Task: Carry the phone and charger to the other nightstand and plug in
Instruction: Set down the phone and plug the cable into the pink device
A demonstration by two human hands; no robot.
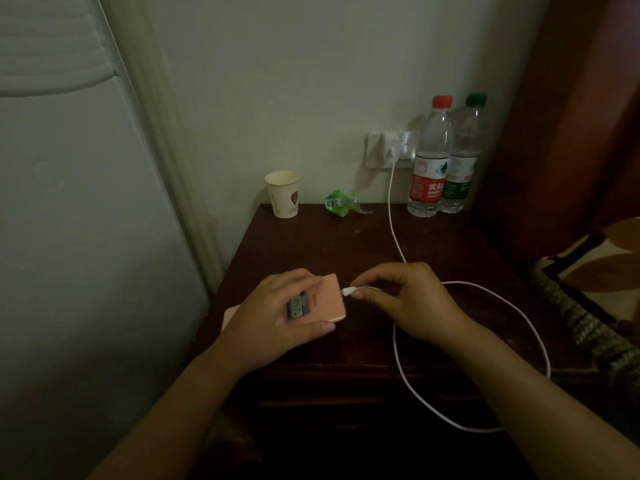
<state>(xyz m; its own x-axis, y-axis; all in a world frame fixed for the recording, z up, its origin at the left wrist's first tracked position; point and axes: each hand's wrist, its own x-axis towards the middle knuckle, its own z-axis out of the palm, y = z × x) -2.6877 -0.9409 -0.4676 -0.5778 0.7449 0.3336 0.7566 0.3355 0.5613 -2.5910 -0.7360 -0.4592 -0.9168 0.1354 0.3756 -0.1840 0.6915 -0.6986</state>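
On the near part of the dark brown tabletop point(346, 244), two bare hands work close together. The left hand point(277, 317) lies over a pink phone point(332, 299), with its back side up. The fingers point(301, 278) are wrapped around the phone, thumb on the near edge and the rest over the far edge. A small sticker point(299, 304) on the phone's back shows between them. The phone lies flat, and its left end pokes out past the hand.

Just to the right, the right hand point(408, 299) pinches the white plug point(348, 291) at the end of the cord point(519, 313). The thumb and first finger are closed tight on it. The plug tip is right at the phone's right end. I cannot tell if it is touching or inside the hole.

The white cord makes a big loop to the right of the hand. Part of it hangs over the near edge of the tabletop. Then it runs far back and up the wall to a white charger point(390, 143). The charger sits in a wall socket point(377, 157).

At the far edge of the tabletop, on the left, stands a paper cup point(284, 194). A crumpled green wrapper point(341, 202) lies near it, to its right. On the far right stand two water bottles, touching side by side. One has a red cap point(431, 161) and one has a green cap point(464, 157).

A patterned blanket point(588, 289) shows at the right edge. A tall pale panel point(86, 220) stands on the left.
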